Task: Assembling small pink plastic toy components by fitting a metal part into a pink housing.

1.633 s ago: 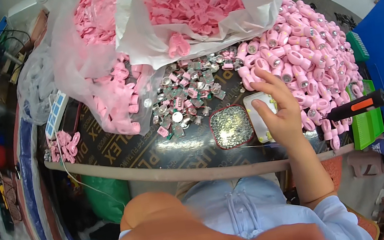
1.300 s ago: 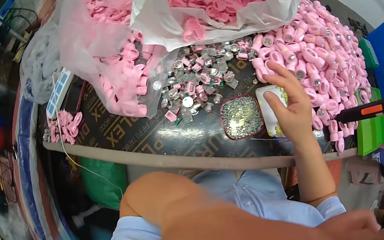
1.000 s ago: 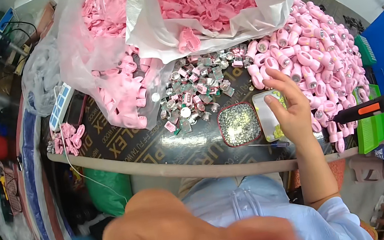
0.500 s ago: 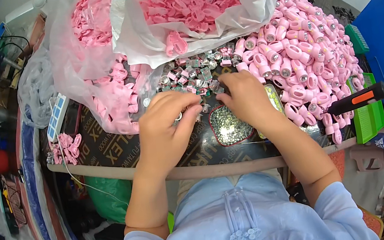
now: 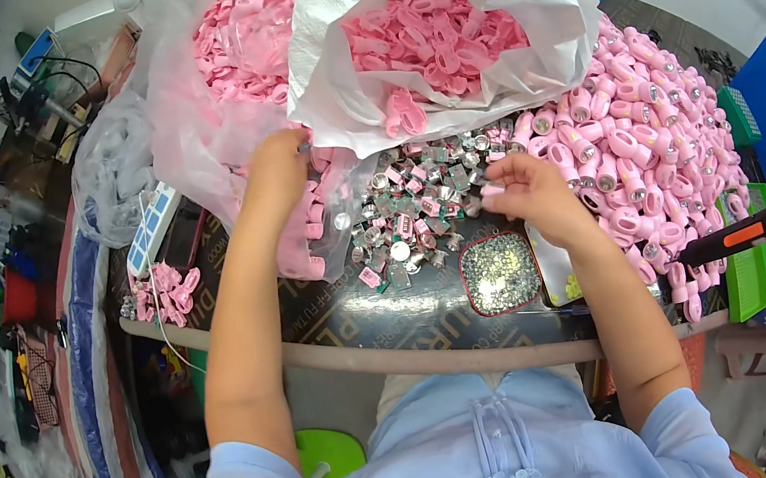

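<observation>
My left hand (image 5: 277, 160) reaches far forward to pink plastic casings (image 5: 325, 180) in a clear plastic bag (image 5: 183, 136). Its fingertips are hidden among them, with a small dark bit showing beside them. My right hand (image 5: 538, 198) hovers at the right edge of a heap of small metal and pink components (image 5: 409, 209), thumb and fingers closed on a small pink piece (image 5: 492, 189). Below that hand lies a red-rimmed tray (image 5: 500, 274) of tiny shiny parts. A large pile of pink torch-shaped pieces with clear lens ends (image 5: 629, 137) rises to its right.
A white woven sack (image 5: 322, 57) of pink casings stands at the back. An electric screwdriver (image 5: 733, 238) hangs over green baskets (image 5: 759, 277) on the right. At left are a power strip (image 5: 149, 232) and a few loose pink parts (image 5: 171, 293). The padded table edge (image 5: 403, 359) runs in front.
My left hand has gone from the middle of the table forward and left to the bagged casings. My right hand has pulled away from it and now shows a pink piece. The view has shifted slightly.
</observation>
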`<state>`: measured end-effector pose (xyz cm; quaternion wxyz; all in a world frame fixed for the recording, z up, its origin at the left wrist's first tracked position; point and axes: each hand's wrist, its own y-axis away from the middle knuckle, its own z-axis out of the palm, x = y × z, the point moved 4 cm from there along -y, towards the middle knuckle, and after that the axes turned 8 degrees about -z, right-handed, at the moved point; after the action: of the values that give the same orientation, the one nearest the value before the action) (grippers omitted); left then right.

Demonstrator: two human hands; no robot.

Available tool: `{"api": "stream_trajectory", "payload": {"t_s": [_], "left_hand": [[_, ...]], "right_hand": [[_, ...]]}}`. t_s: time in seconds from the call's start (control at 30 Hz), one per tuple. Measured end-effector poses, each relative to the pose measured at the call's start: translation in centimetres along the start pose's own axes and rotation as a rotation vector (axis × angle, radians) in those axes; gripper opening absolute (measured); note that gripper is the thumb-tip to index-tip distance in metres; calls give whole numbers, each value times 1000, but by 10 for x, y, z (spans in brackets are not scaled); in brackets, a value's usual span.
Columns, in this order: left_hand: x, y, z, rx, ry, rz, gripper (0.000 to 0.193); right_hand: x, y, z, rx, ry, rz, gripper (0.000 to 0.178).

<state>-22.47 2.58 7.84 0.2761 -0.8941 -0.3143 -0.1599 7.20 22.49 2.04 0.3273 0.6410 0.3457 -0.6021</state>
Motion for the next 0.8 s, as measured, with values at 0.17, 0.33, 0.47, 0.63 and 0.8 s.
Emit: {"api": "stream_trajectory", "payload": {"t_s": [0.17, 0.33, 0.47, 0.63, 0.8], "left_hand": [[-15, -17, 48, -120, -43, -14, 32], [-22, 3, 55, -170, -129, -144, 30], [-11, 30, 10, 173, -85, 180, 22], [43, 83, -8, -209, 969, -545, 25], [98, 140, 25, -545, 1222, -493, 25]], "right_hand": [[-7, 1, 13, 49, 278, -86, 26], [-3, -2, -3, 70, 201, 15, 20], [-3, -2, 3, 37, 264, 39, 22], [-6, 5, 2, -3, 96, 126, 34], [-3, 11, 6, 29, 2, 30, 22]]}}
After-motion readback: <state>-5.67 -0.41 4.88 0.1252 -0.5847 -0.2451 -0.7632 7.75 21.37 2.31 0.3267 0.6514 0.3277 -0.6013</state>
